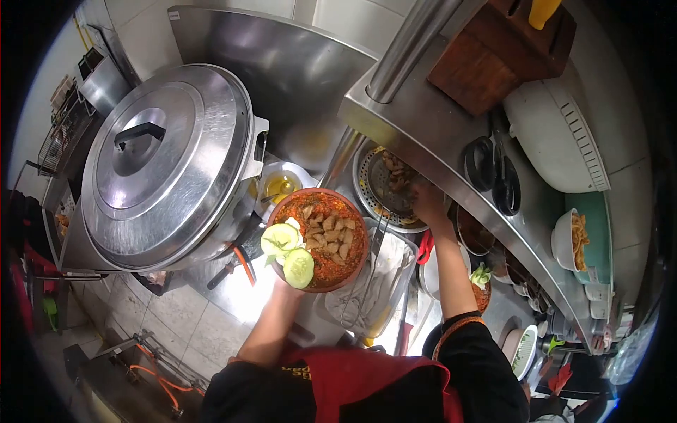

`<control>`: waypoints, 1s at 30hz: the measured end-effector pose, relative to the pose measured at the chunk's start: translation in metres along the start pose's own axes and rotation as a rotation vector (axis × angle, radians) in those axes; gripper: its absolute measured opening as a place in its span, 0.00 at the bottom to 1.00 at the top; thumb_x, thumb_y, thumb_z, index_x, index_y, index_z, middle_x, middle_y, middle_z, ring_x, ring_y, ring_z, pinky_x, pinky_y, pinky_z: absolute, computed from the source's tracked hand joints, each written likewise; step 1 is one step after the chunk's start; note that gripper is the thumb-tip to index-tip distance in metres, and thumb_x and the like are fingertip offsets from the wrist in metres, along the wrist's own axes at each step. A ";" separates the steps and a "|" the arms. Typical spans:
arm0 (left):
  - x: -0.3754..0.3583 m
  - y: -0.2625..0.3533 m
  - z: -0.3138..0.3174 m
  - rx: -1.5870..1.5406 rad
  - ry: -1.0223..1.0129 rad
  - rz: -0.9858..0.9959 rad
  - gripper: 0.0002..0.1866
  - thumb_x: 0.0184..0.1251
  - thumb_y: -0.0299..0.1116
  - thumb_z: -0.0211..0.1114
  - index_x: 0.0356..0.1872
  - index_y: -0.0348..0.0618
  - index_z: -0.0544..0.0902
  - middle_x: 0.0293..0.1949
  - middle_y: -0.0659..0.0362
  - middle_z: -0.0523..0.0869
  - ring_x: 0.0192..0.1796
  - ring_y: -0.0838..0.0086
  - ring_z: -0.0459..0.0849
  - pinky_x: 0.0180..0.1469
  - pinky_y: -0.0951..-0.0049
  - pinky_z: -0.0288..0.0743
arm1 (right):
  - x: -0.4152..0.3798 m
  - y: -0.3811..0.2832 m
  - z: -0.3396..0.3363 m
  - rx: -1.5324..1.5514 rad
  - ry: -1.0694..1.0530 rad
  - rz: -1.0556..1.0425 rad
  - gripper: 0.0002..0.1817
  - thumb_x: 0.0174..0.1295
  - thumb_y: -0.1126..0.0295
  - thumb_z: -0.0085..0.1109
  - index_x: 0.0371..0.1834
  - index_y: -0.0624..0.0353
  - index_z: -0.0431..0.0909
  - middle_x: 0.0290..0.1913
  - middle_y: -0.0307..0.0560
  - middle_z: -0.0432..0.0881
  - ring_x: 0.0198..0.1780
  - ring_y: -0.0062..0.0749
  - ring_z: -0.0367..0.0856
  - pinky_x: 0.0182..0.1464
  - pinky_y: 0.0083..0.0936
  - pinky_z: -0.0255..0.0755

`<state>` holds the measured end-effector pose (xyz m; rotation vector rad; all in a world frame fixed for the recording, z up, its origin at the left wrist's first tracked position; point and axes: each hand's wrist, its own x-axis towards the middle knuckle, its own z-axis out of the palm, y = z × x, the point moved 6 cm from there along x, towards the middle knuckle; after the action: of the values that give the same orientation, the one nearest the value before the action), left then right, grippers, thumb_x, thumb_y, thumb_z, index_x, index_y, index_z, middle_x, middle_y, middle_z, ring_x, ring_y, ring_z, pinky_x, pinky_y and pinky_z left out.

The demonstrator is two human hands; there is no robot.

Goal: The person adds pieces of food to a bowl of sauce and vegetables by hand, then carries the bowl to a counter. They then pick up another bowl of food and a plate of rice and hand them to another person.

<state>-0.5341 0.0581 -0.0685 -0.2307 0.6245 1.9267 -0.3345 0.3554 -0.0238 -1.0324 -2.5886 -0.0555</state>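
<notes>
brown bowl (pixel 365 247) of meat (pixel 330 236) gripped from below by left hand (pixel 284 293), right hand (pixel 428 203) at steel colander (pixel 364 189), its grip unclear

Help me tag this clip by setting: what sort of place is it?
Probably a restaurant kitchen, judging by the big lidded pot, the steel shelf and the garnished food.

Lidded pot (pixel 180 183) at left; wooden block (pixel 483 60) on shelf (pixel 409 106).
</notes>
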 end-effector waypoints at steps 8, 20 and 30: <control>0.000 -0.001 -0.004 -0.204 -0.144 -0.017 0.25 0.66 0.53 0.43 0.54 0.45 0.72 0.51 0.55 0.77 0.52 0.63 0.77 0.54 0.61 0.73 | 0.008 -0.018 0.012 0.184 -0.273 0.180 0.15 0.46 0.78 0.57 0.41 0.61 0.75 0.36 0.55 0.80 0.42 0.43 0.80 0.44 0.33 0.71; -0.013 0.002 0.036 0.000 -0.069 -0.035 0.38 0.59 0.65 0.43 0.62 0.48 0.65 0.59 0.51 0.71 0.60 0.56 0.71 0.61 0.52 0.65 | 0.004 -0.187 -0.115 1.072 -0.417 0.098 0.18 0.55 0.77 0.57 0.51 0.60 0.73 0.41 0.40 0.79 0.41 0.22 0.76 0.45 0.20 0.69; -0.004 -0.005 0.008 -0.150 0.010 -0.076 0.39 0.58 0.67 0.44 0.61 0.49 0.66 0.59 0.51 0.71 0.60 0.55 0.71 0.61 0.48 0.64 | 0.003 -0.047 0.010 0.107 0.019 0.479 0.18 0.49 0.59 0.65 0.40 0.54 0.75 0.33 0.51 0.81 0.39 0.46 0.80 0.43 0.35 0.72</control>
<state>-0.5271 0.0611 -0.0617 -0.3546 0.4714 1.9019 -0.3711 0.3246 -0.0277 -1.5652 -2.2309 0.1892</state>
